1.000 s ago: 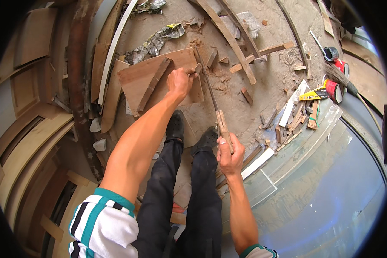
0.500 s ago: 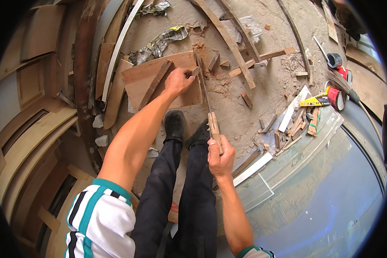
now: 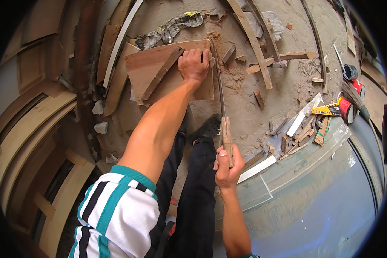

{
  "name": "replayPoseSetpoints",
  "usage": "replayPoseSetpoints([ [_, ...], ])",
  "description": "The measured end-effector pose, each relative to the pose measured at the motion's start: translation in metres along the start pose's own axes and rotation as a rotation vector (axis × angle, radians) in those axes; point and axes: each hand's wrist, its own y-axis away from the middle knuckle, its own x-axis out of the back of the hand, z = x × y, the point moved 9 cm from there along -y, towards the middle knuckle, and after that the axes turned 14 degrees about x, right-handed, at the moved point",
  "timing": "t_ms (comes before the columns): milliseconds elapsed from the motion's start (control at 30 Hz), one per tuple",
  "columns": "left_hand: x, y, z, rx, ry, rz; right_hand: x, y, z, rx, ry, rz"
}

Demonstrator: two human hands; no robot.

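My right hand (image 3: 229,170) is wrapped round the wooden handle of a handsaw (image 3: 219,86), whose long thin blade points away from me. The blade runs beside the right edge of a flat wooden board (image 3: 159,71). My left hand (image 3: 194,64) rests over this board with its fingers curled down. A small end of a wood piece (image 3: 212,62) pokes out beside the thumb, next to the blade; the hand hides the rest of it. To the left of the hand, a wooden strip (image 3: 161,75) lies slantwise on the board.
Long wood strips (image 3: 253,43) and offcuts lie on the dusty floor. At right are a scrap pile (image 3: 305,131), a yellow-and-black packet (image 3: 327,110), red cans (image 3: 345,109), a brush (image 3: 354,96) and a glass sheet (image 3: 322,193). Wooden frames (image 3: 34,124) stand at left.
My left hand has shifted right and farther away, toward the board's far right corner. My right hand and the saw handle sit slightly nearer to me. The whole view has shifted.
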Motion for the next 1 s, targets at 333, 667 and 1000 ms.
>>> replayPoseSetpoints([
  [333, 0.002, -0.001, 0.003, -0.093, -0.008, -0.010, -0.007, 0.003, -0.012, 0.026, 0.023, 0.072],
  [667, 0.000, -0.004, -0.010, 0.114, 0.133, 0.070, -0.024, -0.003, -0.029, -0.087, 0.052, 0.009],
  [1000, -0.020, -0.006, -0.011, 0.198, -0.010, -0.170, -0.020, -0.042, -0.077, -0.314, 0.046, 0.007],
])
